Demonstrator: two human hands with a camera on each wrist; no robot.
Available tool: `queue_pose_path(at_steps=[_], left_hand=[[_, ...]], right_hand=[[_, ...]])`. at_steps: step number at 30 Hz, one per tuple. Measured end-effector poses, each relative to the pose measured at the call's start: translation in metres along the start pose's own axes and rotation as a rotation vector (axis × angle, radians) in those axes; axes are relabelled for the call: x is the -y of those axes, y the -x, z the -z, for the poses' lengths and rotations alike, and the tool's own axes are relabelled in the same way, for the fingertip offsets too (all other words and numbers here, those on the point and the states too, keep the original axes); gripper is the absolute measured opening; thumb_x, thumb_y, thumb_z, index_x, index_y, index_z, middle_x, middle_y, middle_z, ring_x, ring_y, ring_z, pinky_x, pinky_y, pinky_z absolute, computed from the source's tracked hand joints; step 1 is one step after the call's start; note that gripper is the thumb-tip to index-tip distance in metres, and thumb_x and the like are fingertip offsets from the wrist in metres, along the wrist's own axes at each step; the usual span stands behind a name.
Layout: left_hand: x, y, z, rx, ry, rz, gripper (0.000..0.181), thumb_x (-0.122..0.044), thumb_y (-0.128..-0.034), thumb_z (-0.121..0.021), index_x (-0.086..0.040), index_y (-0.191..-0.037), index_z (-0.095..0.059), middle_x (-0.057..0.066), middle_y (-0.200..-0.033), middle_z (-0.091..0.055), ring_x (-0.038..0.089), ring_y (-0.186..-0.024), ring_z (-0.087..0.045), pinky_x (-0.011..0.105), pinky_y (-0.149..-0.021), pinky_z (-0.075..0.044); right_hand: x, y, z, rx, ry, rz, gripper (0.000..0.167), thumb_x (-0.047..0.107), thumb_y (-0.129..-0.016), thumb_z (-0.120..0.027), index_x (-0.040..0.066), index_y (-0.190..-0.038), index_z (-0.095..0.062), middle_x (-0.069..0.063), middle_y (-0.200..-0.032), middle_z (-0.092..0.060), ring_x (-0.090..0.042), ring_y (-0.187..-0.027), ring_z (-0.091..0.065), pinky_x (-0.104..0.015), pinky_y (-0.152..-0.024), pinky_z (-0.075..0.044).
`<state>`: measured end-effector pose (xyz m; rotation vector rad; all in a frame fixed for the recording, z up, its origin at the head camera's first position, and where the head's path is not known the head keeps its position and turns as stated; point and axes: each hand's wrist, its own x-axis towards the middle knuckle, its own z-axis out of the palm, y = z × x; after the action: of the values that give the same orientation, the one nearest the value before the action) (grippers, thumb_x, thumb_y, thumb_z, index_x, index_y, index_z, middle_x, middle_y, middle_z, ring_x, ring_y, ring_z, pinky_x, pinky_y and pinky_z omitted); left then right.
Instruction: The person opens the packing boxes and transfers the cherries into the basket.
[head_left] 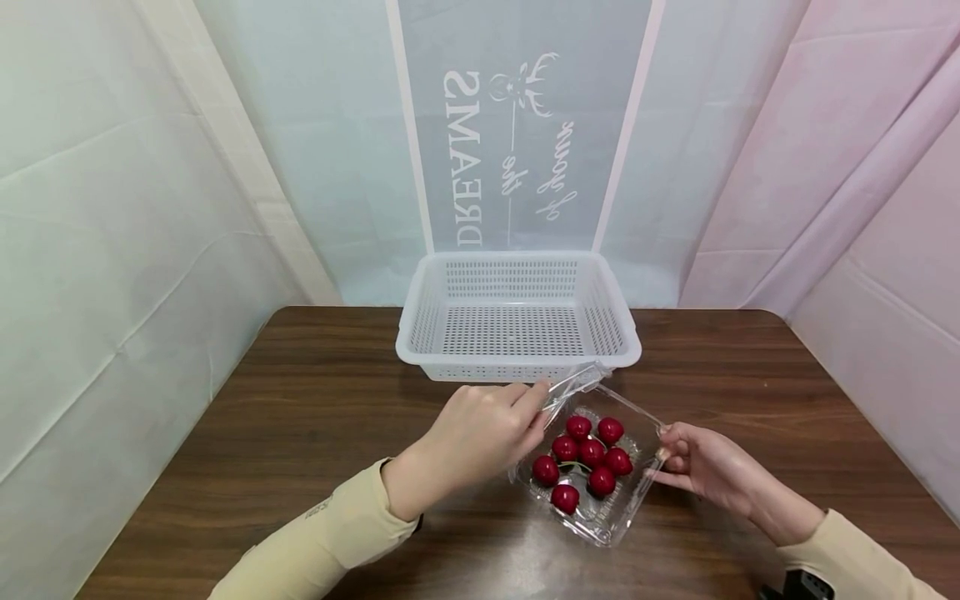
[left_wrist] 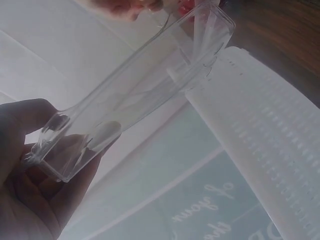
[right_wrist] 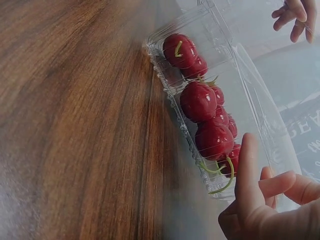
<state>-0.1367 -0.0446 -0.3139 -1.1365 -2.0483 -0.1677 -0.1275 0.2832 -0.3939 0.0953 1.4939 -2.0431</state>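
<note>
A clear plastic clamshell box [head_left: 602, 532] sits on the table with its hinged lid [head_left: 576, 385] raised. Several glossy red cherries [head_left: 591, 454] lie in the bottom part, and green stems show in the right wrist view. My left hand [head_left: 483, 429] grips the free edge of the lid between thumb and fingers, seen closer in the left wrist view. On the box's right side, my right hand [head_left: 712, 471] pinches the rim, with its index finger [right_wrist: 247, 167] stretched along the wall in the right wrist view.
Behind the box stands a white perforated plastic basket [head_left: 517, 361], very near the raised lid. Both are on a dark brown wood-grain table [head_left: 300, 400]. Pale cloth [head_left: 135, 208] hangs at the sides, and a grey printed panel [head_left: 525, 125] is at the back.
</note>
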Motion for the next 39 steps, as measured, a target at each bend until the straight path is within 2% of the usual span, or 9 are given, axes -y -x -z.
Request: queue_pose_path(at_steps=[3,10,15,19,26,34,39], left_hand=[[0.0,0.0,0.0,0.006,0.008,0.002,0.027,-0.024,-0.0828,-0.065,-0.006,-0.103,-0.07,-0.005,-0.076,-0.068,0.007,-0.052,-0.058,0.022,-0.043,-0.044],[0.006,0.006,0.001,-0.002,0.037,0.056,0.022,-0.02,-0.0835,-0.063,-0.008,-0.101,-0.069,-0.004,-0.075,-0.068,0.01,-0.051,-0.06,0.026,-0.044,-0.046],[0.012,0.012,0.002,-0.013,0.055,0.07,0.022,-0.019,-0.0821,-0.065,-0.006,-0.099,-0.069,-0.002,-0.075,-0.069,0.01,-0.052,-0.06,0.025,-0.044,-0.046],[0.015,0.014,0.002,-0.016,0.055,0.073,0.022,-0.02,-0.0816,-0.067,-0.006,-0.099,-0.068,0.0,-0.076,-0.07,0.01,-0.052,-0.061,0.025,-0.044,-0.046],[0.017,0.019,0.0,-0.028,0.049,0.081,0.021,-0.018,-0.0813,-0.065,-0.005,-0.098,-0.068,-0.002,-0.075,-0.068,0.009,-0.05,-0.059,0.024,-0.043,-0.045],[0.019,0.025,0.001,-0.026,0.047,0.098,0.024,-0.016,-0.082,-0.063,-0.003,-0.1,-0.07,-0.003,-0.071,-0.065,0.007,-0.045,-0.049,0.025,-0.042,-0.043],[0.021,0.03,0.002,-0.028,0.023,0.114,0.023,-0.018,-0.0819,-0.064,-0.004,-0.099,-0.07,-0.002,-0.07,-0.065,0.008,-0.045,-0.051,0.025,-0.04,-0.042]], right_hand=[[0.0,-0.001,0.0,-0.008,0.007,-0.003,0.021,0.006,-0.096,-0.034,0.016,-0.089,-0.051,0.005,-0.077,-0.059,-0.005,-0.07,-0.053,-0.036,-0.09,-0.051],[0.001,-0.002,0.0,-0.001,-0.003,-0.009,0.02,0.009,-0.098,-0.036,0.016,-0.093,-0.054,0.005,-0.077,-0.058,-0.004,-0.071,-0.056,-0.037,-0.091,-0.051],[0.003,-0.007,-0.001,-0.018,0.036,-0.015,0.017,0.011,-0.099,-0.04,0.015,-0.095,-0.055,0.005,-0.075,-0.056,-0.004,-0.071,-0.056,-0.035,-0.09,-0.051],[0.005,-0.011,0.0,-0.024,0.069,-0.014,0.016,0.012,-0.099,-0.041,0.015,-0.094,-0.056,0.006,-0.075,-0.057,-0.004,-0.07,-0.056,-0.035,-0.089,-0.052],[0.006,-0.017,0.001,0.006,0.067,-0.012,0.018,0.012,-0.1,-0.041,0.015,-0.093,-0.057,0.006,-0.078,-0.058,-0.005,-0.071,-0.056,-0.041,-0.093,-0.05],[0.009,-0.022,0.001,0.01,0.089,-0.002,0.019,0.014,-0.1,-0.043,0.015,-0.097,-0.061,0.005,-0.082,-0.058,-0.004,-0.074,-0.055,-0.041,-0.093,-0.049],[0.011,-0.024,0.0,0.016,0.099,0.007,0.019,0.015,-0.1,-0.044,0.015,-0.101,-0.063,0.006,-0.085,-0.058,-0.002,-0.075,-0.054,-0.041,-0.093,-0.049]])
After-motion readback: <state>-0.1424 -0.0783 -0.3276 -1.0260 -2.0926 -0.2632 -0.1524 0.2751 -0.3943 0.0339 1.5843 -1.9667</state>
